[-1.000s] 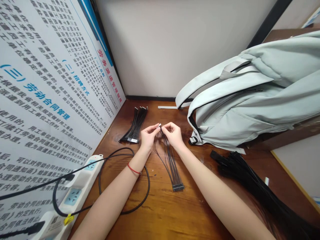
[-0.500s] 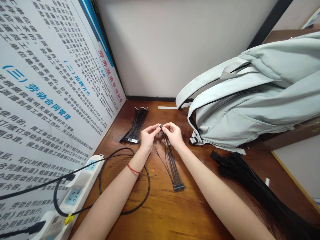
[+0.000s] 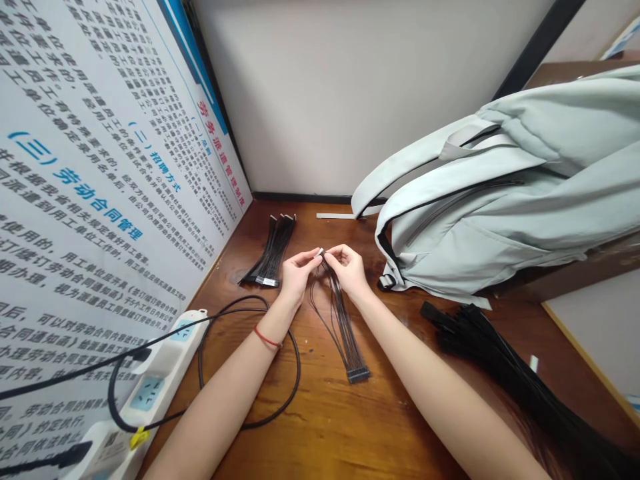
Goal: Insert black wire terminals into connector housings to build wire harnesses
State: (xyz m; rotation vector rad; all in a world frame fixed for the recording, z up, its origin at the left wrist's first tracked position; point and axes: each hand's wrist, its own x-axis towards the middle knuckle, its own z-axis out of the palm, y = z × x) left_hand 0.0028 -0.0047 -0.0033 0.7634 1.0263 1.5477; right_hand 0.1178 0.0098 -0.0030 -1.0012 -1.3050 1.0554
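Thin dark wires of a wire harness [image 3: 345, 327] run down from my fingertips to a wide black connector lying on the wooden table. My left hand [image 3: 297, 273] pinches the upper end of this harness, where a small white connector [image 3: 320, 252] shows between the fingers. Close beside it, my right hand [image 3: 347, 268] is closed in a pinch on the same end. The fingers hide most of the small connector. Left of my hands lies a bundle of finished-looking black wire harnesses [image 3: 273, 250] with a white-marked connector at its near end.
A black cable [image 3: 299, 363] loops on the table under my left forearm, beside a white power strip [image 3: 167, 350]. The pale grey-green backpack [image 3: 500, 220] stands at the right. Below it lies a large bundle of black wires [image 3: 500, 360]. A printed board [image 3: 100, 167] stands at the left.
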